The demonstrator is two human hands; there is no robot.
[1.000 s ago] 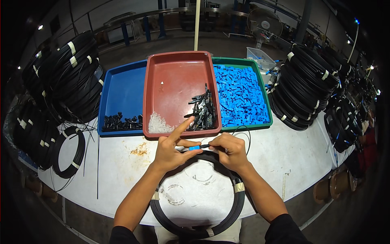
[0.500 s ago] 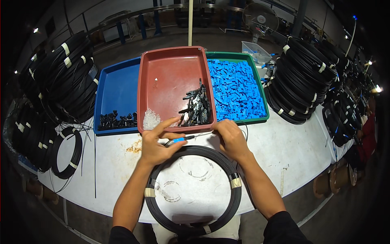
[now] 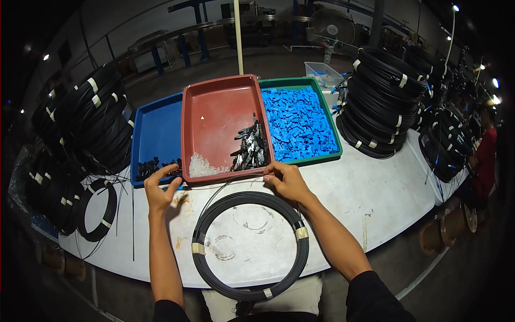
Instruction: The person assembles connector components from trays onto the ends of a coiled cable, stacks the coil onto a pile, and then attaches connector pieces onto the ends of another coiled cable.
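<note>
My left hand [image 3: 162,190] is by the front edge of the blue tray [image 3: 135,134], thumb and forefinger apart. A small blue connector [image 3: 184,188] lies just beside its thumb, on the thin end of a black cable [image 3: 217,192]. In front of the red tray [image 3: 214,112], my right hand [image 3: 288,182] pinches a thin strand of this cable at its fingertips. Below both hands a taped black cable coil [image 3: 307,252] lies on the white table [image 3: 348,214]. Black connector parts [image 3: 249,147] and clear small pieces [image 3: 204,167] sit in the red tray.
Black parts [image 3: 155,169] lie in the blue tray; a green tray [image 3: 333,153] holds many blue connectors [image 3: 300,123]. Tall stacks of cable coils stand left [image 3: 88,123] and right [image 3: 378,102]. A clear bin [image 3: 324,72] is behind. A person in red [image 3: 487,155] is at far right.
My left hand has moved left and let go of the blue connector, its fingers now apart. My right hand has shifted slightly left and down. The view has turned a little.
</note>
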